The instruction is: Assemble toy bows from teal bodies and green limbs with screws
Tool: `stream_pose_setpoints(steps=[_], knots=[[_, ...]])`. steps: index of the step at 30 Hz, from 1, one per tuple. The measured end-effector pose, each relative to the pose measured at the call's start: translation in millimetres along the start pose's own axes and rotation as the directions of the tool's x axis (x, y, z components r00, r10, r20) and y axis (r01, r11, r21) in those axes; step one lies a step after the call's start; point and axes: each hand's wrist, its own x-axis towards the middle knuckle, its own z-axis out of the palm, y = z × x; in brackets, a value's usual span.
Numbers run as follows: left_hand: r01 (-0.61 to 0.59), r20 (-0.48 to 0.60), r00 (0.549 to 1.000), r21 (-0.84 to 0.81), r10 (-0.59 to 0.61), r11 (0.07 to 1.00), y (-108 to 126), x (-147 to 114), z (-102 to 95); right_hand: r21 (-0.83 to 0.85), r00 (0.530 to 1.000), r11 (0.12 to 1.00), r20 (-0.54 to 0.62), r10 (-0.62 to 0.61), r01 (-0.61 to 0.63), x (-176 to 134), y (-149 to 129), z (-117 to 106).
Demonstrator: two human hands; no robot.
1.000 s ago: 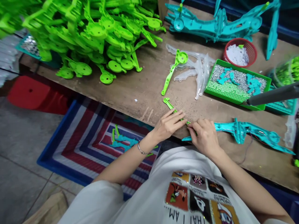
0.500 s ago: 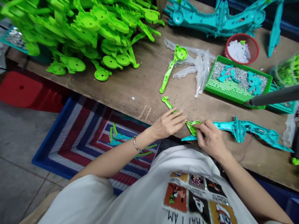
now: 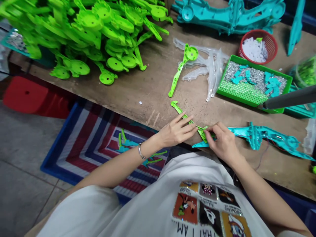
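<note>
A slim green part [image 3: 181, 108] is laid along the near edge of the bench [image 3: 140, 89]. It is touched by the left hand [image 3: 176, 132], fingers outstretched; at its wide end, the right hand [image 3: 223, 140] is pinched nearly closed, any grip being indiscernible.

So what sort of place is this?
Probably a plastic-parts assembly workshop: the workbench holds a heap of green plastic parts, teal shells and a green basket of small silvery and teal pieces.

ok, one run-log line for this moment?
left hand: on green part | right hand: at its near end, grip unclear | teal frame: on bench, partly hidden by right hand
</note>
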Motion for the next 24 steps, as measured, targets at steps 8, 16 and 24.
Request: stream_pose_setpoints(steps=[8, 16, 24], knots=[[0.044, 0.042, 0.998, 0.005, -0.044, 0.999, 5.3, -2.2, 0.1, -0.090, 0.995, 0.996, 0.102, 0.021, -0.012, -1.6, -6.3, -7.8], [0.075, 0.053, 0.996, -0.055, -0.072, 0.996, 6.1, -2.1, -0.5, -0.020, 0.980, 0.999, 0.197, 0.033, -0.029, -0.8, -4.5, -16.5], [0.100, 0.037, 0.995, -0.103, -0.097, 0.990, 8.1, -0.8, -3.4, -0.048, 0.995, 0.996, 0.072, 0.072, -0.069, 2.2, 0.4, -4.4]])
